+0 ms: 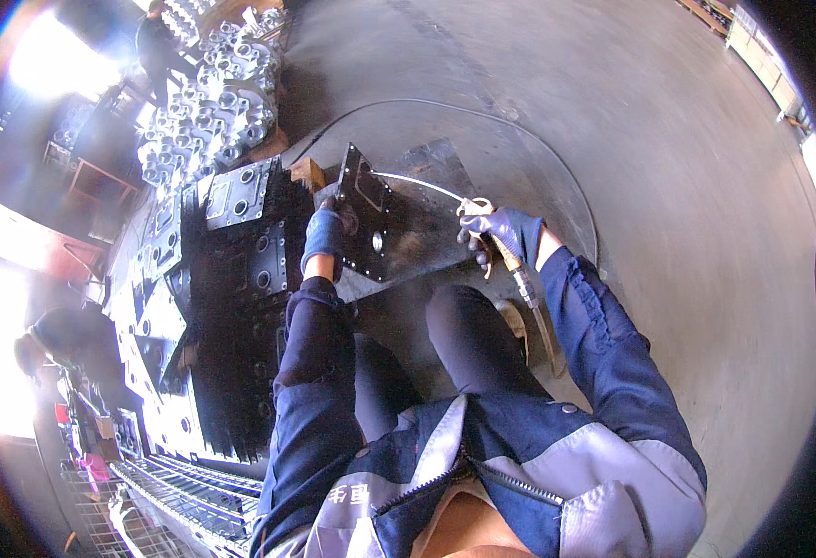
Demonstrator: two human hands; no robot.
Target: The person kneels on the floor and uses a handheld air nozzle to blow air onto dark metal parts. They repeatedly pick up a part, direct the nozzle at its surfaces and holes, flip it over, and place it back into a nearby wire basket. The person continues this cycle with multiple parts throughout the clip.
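My left hand (324, 234), in a blue work glove, grips the near-side edge of a black metal plate (360, 244). The plate stands tilted up on a dark metal work surface (422, 237) and has a rectangular recess, a round bore and small holes along its edges. My right hand (512, 231), gloved too, is closed around an air blow gun (507, 258). From the gun a long thin curved nozzle (422, 183) reaches left, its tip at the plate's rectangular recess. Whether the trigger is pressed cannot be told.
Stacked black plates (237, 258) stand close on the left. Behind them sit piled silvery metal castings (219, 104). A dark hose (575, 174) loops across the floor. A wire rack (184, 492) is at lower left. Another person (80, 342) bends over at far left; one more stands beside the castings.
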